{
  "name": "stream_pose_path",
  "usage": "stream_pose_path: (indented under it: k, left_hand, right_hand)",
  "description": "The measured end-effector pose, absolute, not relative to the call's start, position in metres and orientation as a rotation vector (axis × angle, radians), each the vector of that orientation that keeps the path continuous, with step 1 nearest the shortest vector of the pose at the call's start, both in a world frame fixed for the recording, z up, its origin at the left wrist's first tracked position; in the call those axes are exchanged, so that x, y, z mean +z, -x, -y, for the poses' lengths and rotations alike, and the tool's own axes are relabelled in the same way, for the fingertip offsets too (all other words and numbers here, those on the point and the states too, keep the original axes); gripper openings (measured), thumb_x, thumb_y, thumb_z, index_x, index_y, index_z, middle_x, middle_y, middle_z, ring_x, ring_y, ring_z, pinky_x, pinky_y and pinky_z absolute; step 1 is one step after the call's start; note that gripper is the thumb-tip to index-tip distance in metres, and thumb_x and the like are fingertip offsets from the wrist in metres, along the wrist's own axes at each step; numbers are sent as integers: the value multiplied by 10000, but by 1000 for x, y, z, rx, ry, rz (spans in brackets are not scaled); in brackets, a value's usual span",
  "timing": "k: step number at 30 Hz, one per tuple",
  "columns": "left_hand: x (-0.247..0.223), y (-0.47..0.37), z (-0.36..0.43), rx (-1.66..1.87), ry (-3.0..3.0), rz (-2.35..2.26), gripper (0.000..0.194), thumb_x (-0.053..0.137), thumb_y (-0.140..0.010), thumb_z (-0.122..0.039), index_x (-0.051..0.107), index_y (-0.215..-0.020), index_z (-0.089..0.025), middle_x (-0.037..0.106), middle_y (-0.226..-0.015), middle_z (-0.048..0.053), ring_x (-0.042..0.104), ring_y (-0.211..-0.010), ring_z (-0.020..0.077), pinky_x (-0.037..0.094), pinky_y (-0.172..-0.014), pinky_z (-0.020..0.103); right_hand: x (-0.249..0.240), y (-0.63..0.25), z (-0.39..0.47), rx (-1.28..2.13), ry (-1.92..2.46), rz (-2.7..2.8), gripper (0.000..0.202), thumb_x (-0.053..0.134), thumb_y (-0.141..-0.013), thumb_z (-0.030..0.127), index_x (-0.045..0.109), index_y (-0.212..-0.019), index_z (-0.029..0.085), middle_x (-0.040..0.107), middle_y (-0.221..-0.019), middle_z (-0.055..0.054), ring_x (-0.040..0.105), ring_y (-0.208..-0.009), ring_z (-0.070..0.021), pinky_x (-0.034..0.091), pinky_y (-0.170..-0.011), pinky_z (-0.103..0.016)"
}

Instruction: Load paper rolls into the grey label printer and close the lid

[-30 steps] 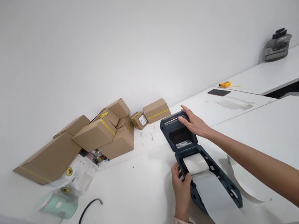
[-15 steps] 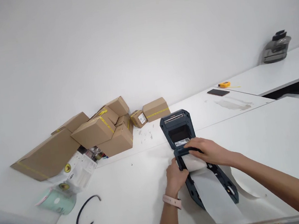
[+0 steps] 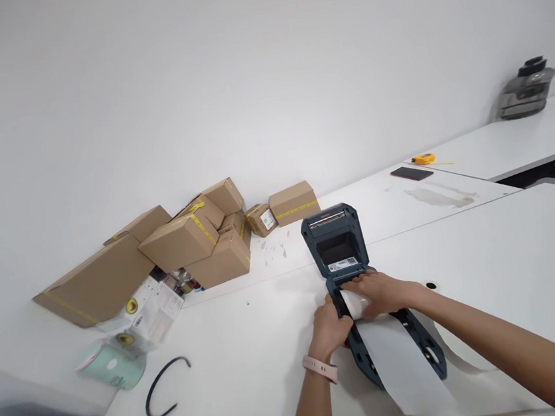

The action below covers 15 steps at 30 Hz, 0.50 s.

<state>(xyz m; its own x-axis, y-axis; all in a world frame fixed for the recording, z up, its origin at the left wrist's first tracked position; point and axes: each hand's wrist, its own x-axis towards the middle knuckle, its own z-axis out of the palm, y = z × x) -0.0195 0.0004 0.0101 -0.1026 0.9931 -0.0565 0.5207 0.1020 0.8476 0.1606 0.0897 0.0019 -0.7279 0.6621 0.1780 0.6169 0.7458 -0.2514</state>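
A dark label printer (image 3: 368,363) lies on the white table with its lid (image 3: 334,228) swung up and back. Inside the body sits a white paper roll (image 3: 353,303), and a wide strip of paper (image 3: 407,368) runs from it over the front toward the table edge. My left hand (image 3: 329,325), with a pink wristband, is closed on the printer's left side wall; some of its fingers are hidden. My right hand (image 3: 381,291) reaches in from the right, its fingers bent over the top and right side of the roll, closed on it. The fingertips are partly hidden.
Cardboard boxes (image 3: 176,243) are stacked against the wall at left. Near them are a mint-green container (image 3: 115,363), a plastic package (image 3: 157,318) and a curved black strip (image 3: 154,389). Far right are a phone (image 3: 412,173), a yellow tape measure (image 3: 423,159) and a grey jug (image 3: 525,93).
My right hand has moved from the printer's rear edge down onto the paper roll, covering more of it. My left hand keeps its hold. The whole view has shifted slightly.
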Motion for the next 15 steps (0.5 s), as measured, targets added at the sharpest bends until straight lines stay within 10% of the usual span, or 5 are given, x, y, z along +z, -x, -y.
stream_pose_path:
  k: [15]
  left_hand:
    - [16, 23, 1, 700, -1552, -1670, 524, 630, -659, -195, 616, -1182, -217, 729, -932, 63, 667, -1000, 343, 499, -929, 470]
  right_hand:
    - [73, -192, -86, 1012, 758, 2777, 767, 809, -522, 301, 599, -1259, 252, 675, -1209, -57, 651, -1076, -308, 528, -888, -364]
